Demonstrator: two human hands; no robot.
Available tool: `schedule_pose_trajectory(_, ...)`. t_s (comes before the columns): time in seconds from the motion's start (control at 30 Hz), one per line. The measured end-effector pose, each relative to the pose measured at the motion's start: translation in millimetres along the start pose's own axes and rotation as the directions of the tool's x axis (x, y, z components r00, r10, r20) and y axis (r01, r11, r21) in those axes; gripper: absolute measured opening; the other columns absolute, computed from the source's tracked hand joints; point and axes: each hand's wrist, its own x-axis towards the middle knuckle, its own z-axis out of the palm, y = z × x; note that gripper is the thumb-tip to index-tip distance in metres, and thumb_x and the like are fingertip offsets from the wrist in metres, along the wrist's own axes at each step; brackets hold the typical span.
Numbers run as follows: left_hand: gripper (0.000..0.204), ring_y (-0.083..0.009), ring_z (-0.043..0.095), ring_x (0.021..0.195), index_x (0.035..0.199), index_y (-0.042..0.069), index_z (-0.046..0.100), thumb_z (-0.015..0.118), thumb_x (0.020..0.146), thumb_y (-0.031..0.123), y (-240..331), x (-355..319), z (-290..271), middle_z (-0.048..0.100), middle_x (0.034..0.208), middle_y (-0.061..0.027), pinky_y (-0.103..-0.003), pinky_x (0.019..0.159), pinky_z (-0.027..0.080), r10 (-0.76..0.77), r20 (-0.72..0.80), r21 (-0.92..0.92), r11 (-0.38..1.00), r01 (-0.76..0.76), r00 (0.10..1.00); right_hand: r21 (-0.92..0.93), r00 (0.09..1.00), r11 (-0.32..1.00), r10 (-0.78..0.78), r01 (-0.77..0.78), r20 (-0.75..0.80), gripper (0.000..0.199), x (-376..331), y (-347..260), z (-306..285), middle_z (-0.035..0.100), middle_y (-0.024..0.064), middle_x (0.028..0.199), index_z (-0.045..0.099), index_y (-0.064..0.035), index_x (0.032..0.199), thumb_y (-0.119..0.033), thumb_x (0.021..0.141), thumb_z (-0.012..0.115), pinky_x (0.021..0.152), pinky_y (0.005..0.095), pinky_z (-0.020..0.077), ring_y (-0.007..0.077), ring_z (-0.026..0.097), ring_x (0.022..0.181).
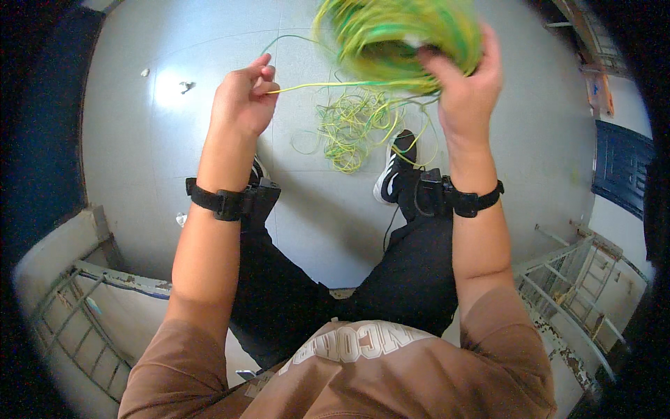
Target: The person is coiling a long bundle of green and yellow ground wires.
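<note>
My right hand (469,87) grips the near right side of a thick coil of yellow-green wire (391,42), blurred by motion, with the thumb at its inner opening. To the left, my left hand (248,94) is closed on a strand of the same wire (317,85), which runs across to the coil. Another green strand arcs from the left fingertips up toward the coil. Below, on the floor between my hands, lies a loose tangle of yellow-green wire (356,122), part of it against my right shoe.
A grey tiled floor (167,146) spreads around my feet, with small white scraps (186,87) at the left. Metal bed-like frames with bars (91,314) stand at both sides. A dark blue panel (623,170) is at the right wall. Black straps with boxes (241,202) circle my forearms.
</note>
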Motion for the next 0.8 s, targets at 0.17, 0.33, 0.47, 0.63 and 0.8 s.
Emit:
schedule_pose_trajectory(0.17, 0.029, -0.0199, 0.057, 0.09, 0.12, -0.006, 0.051, 0.046, 0.092, -0.001, -24, -22, 42, 0.055, 0.107, -0.017, -0.028, 0.075, 0.048, 0.072, -0.151, 0.386, 0.922, -0.008, 0.986, 0.096, 0.885, 0.984, -0.089, 0.148, -0.458, 0.059, 30, 16, -20, 0.064, 0.0128, 0.107, 0.05, 0.0063, 0.12, 0.005, 0.068, 0.076, 0.085, 0.0307, 0.0504, 0.0183, 0.064, 0.09)
schedule_pose_trajectory(0.33, 0.027, -0.0244, 0.063, 0.1, 0.104, 0.001, 0.065, 0.05, 0.084, -0.008, -47, -42, 71, 0.064, 0.112, -0.0128, -0.03, 0.083, 0.05, 0.539, 0.799, 0.456, -0.253, -0.853, 0.267, -0.236, 0.889, 0.963, -0.218, 0.129, -0.402, 0.068, 25, 32, -21, 0.064, 0.0147, 0.108, 0.047, 0.0089, 0.123, -0.002, 0.065, 0.081, 0.086, 0.0307, 0.0506, 0.0196, 0.064, 0.093)
schedule_pose_trajectory(0.47, 0.017, -0.0217, 0.065, 0.093, 0.097, 0.001, 0.067, 0.057, 0.083, -0.005, -63, -52, 81, 0.068, 0.099, -0.012, -0.031, 0.08, 0.05, 0.302, 0.934, 0.255, -0.189, -0.948, 0.191, -0.083, 0.961, 0.97, -0.238, 0.228, -0.142, 0.063, 3, -7, 18, 0.06, 0.0107, 0.109, 0.049, 0.002, 0.126, 0.004, 0.069, 0.076, 0.091, 0.0311, 0.048, 0.0195, 0.06, 0.103)
schedule_pose_trajectory(0.63, 0.012, -0.0198, 0.062, 0.08, 0.094, 0.002, 0.067, 0.065, 0.083, 0.001, -69, -63, 87, 0.066, 0.092, -0.0095, -0.031, 0.075, 0.05, 0.487, 0.797, 0.497, -0.191, -0.847, 0.358, -0.147, 0.966, 0.957, -0.256, 0.25, -0.028, 0.068, -3, -3, 32, 0.06, 0.013, 0.115, 0.045, 0.0023, 0.129, 0.003, 0.069, 0.076, 0.092, 0.0311, 0.0478, 0.0193, 0.06, 0.105)
schedule_pose_trajectory(0.8, 0.029, -0.0215, 0.059, 0.079, 0.098, 0.016, 0.072, 0.08, 0.069, 0.016, -56, -50, 83, 0.066, 0.086, 0.0001, -0.034, 0.08, 0.044, 0.308, 0.951, 0.202, -0.621, -0.757, 0.001, 0.041, 0.999, 0.999, 0.031, -0.03, -0.024, 0.056, -5, -9, 34, 0.064, 0.0109, 0.109, 0.049, 0.0045, 0.123, 0.003, 0.071, 0.07, 0.088, 0.0293, 0.0497, 0.0171, 0.062, 0.099)
